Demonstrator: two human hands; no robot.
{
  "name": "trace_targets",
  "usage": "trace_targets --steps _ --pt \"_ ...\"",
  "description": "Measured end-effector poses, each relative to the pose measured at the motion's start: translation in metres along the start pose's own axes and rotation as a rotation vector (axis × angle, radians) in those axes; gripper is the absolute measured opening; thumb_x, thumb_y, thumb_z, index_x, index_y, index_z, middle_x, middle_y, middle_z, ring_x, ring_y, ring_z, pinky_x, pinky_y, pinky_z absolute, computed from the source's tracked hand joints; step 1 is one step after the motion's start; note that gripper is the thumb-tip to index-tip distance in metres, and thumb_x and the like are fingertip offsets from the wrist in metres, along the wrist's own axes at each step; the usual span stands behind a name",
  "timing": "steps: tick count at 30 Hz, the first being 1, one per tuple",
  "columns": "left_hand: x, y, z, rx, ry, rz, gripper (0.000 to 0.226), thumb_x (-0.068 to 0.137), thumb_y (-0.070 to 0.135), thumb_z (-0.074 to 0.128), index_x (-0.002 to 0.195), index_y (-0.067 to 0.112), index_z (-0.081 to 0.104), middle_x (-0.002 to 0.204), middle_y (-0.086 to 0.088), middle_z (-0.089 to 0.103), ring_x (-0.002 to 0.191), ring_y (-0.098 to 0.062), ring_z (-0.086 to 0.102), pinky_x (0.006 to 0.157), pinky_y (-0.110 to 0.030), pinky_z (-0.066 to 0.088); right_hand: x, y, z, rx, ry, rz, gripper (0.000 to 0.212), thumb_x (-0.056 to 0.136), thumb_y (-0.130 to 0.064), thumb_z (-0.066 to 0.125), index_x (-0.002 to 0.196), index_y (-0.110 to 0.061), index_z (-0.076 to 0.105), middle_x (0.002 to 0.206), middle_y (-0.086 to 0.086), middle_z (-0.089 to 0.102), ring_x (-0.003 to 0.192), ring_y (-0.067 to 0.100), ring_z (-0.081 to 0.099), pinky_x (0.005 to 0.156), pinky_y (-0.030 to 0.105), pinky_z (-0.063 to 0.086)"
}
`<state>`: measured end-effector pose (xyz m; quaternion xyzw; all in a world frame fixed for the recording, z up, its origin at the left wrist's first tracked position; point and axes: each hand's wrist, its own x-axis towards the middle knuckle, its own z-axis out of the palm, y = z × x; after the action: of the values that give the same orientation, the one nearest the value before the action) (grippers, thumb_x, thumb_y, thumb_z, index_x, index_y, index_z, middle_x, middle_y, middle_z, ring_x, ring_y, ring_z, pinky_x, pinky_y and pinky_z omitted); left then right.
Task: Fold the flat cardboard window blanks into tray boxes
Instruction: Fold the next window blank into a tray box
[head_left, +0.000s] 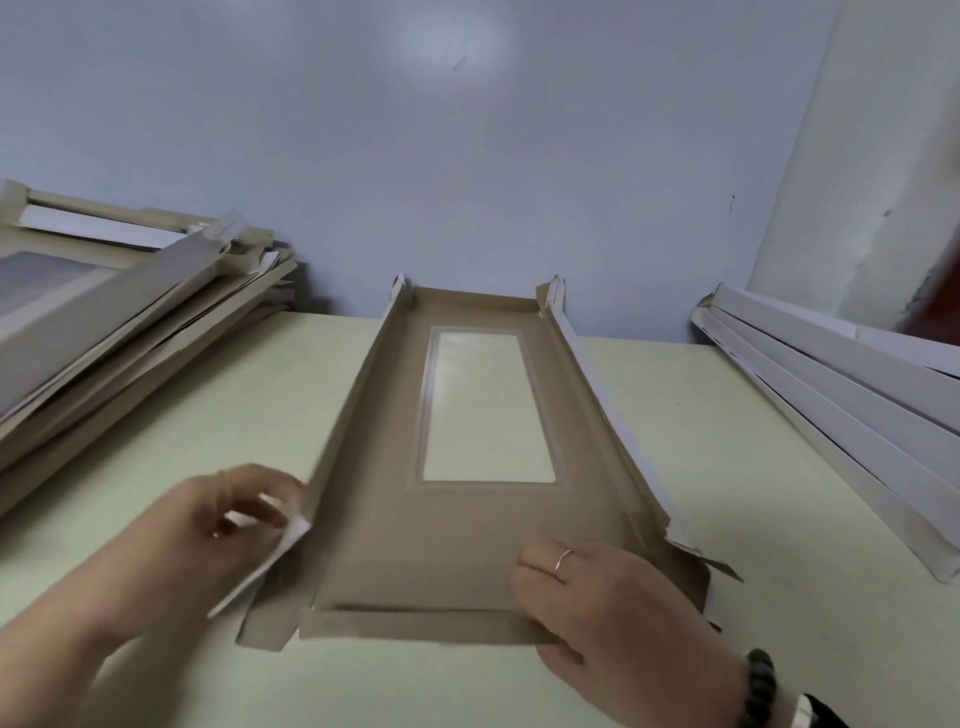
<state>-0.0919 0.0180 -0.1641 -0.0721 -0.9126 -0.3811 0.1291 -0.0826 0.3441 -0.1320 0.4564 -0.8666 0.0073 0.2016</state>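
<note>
My left hand (234, 512) pinches the cardboard blank's (467, 545) near-left flap (270, 556); my right hand (597, 597) presses flat, fingers straight, on its near-right panel.

Left hand (244, 512) pinches the blank's (467, 545) near-left flap (270, 558), while right hand (597, 597) presses flat on its near-right corner, window (488, 410) beyond the fingertips

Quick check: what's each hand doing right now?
Left hand: pinches the white corner flap of the cardboard blank.
Right hand: open, pressing flat on the blank's near end.
</note>
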Motion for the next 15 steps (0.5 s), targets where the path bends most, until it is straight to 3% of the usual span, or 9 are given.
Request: trace_targets --steps 3,6,8,10,13,15 --pt "-0.001 -0.008 0.001 -0.04 -0.248 0.005 0.061 0.076 -0.016 0.052 0.096 0.039 0.07 0.119 0.03 0.056 0.09 0.0 0.064 0.071 -0.013 0.05 -0.003 -0.002 -0.001 0.07 -0.143 0.013 0.03 0.05 -0.039 0.07 0.064 -0.025 0.048 0.068 -0.012 0.05 0.053 0.005 0.046 0.047 0.016 0.028" --pt "0.001 -0.015 -0.002 -0.142 -0.4 -0.009 0.059 0.078 -0.017 0.057 0.103 0.034 0.07 0.129 0.032 0.047 0.114 0.005 0.053 0.085 -0.012 0.046 -0.001 -0.002 -0.004 0.23 -0.15 0.091 0.038 0.07 -0.054 0.06 0.071 -0.023 0.037 0.077 -0.01 0.042 0.064 0.006 0.037 0.058 0.016 0.02" --pt "0.001 -0.017 -0.003 -0.23 -0.427 -0.041 0.045 0.075 -0.007 0.067 0.103 0.029 0.071 0.129 0.03 0.048 0.118 0.004 0.051 0.086 -0.017 0.049 0.0 -0.001 -0.004 0.35 -0.183 0.104 0.042 0.078 -0.058 0.054 0.076 -0.021 0.036 0.083 -0.009 0.034 0.071 0.007 0.029 0.066 0.017 0.019" --pt "0.001 -0.014 -0.004 -0.334 -0.415 -0.1 0.032 0.068 0.011 0.078 0.098 0.022 0.074 0.126 0.027 0.053 0.111 -0.003 0.059 0.076 -0.022 0.054 0.0 -0.001 -0.002 0.373 -0.152 0.073 0.042 0.079 -0.057 0.057 0.075 -0.02 0.036 0.082 -0.008 0.034 0.069 0.005 0.028 0.067 0.017 0.018" --pt "0.002 -0.007 -0.005 -0.423 -0.365 -0.123 0.051 0.053 0.046 0.086 0.09 0.014 0.077 0.12 0.018 0.061 0.102 -0.01 0.065 0.073 -0.022 0.054 -0.001 -0.002 -0.001 0.262 -0.115 0.06 0.04 0.076 -0.053 0.061 0.071 -0.02 0.04 0.077 -0.007 0.042 0.065 0.005 0.03 0.063 0.016 0.018" --pt "0.001 0.002 -0.006 -0.407 -0.317 -0.07 0.041 0.061 0.05 0.08 0.086 0.018 0.078 0.113 0.013 0.067 0.107 -0.004 0.061 0.082 -0.013 0.049 -0.001 -0.001 0.0 0.285 -0.125 0.079 0.038 0.076 -0.051 0.062 0.073 -0.019 0.042 0.078 -0.007 0.042 0.066 0.006 0.031 0.064 0.017 0.018"
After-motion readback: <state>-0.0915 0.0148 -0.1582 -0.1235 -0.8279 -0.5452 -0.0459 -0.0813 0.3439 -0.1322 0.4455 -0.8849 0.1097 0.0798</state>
